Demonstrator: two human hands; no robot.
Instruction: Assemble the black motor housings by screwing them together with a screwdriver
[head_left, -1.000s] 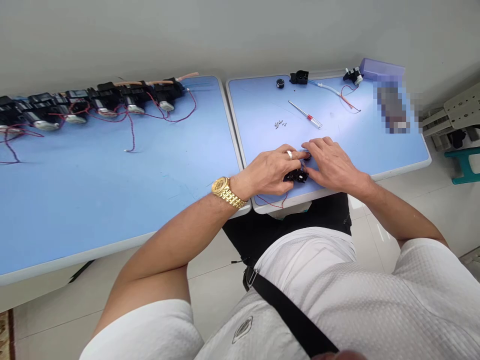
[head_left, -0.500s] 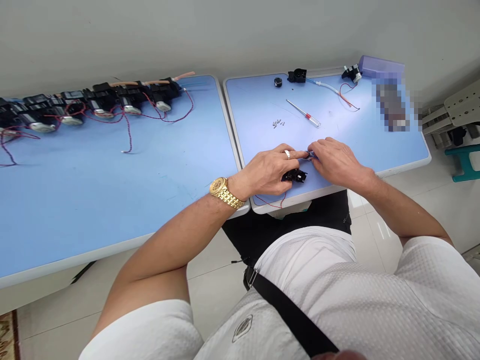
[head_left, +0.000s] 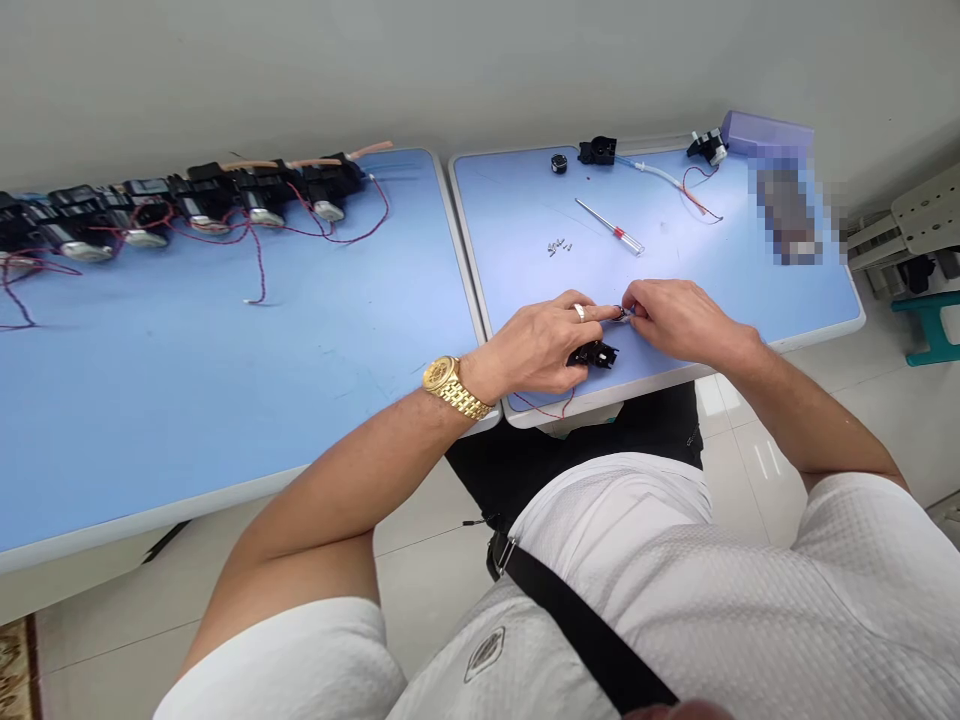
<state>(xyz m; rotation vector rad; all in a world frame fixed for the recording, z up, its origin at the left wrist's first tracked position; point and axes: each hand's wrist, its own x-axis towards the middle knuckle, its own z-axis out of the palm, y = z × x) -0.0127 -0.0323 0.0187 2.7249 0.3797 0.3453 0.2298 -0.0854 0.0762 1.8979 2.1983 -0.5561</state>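
My left hand (head_left: 536, 343) and my right hand (head_left: 679, 320) meet near the front of the right-hand blue table (head_left: 720, 280). Their fingertips pinch a small metal-and-blue part (head_left: 622, 314), too small to identify. Just below my left fingers, a black plastic housing (head_left: 592, 353) rests on the table, and a thin red wire (head_left: 544, 405) lies near the table's front edge. A gold wristwatch (head_left: 456, 388) circles my left wrist.
Beyond my hands lie a red-handled screwdriver (head_left: 611, 227), several tiny screws (head_left: 559, 246), black parts with a clear tube (head_left: 600, 152), and a purple box (head_left: 765, 133). Several black motor units with wires (head_left: 262, 195) line the left table's back.
My right hand has moved slightly right and now lifts the small part a little away from the black housing. My left hand has barely moved.
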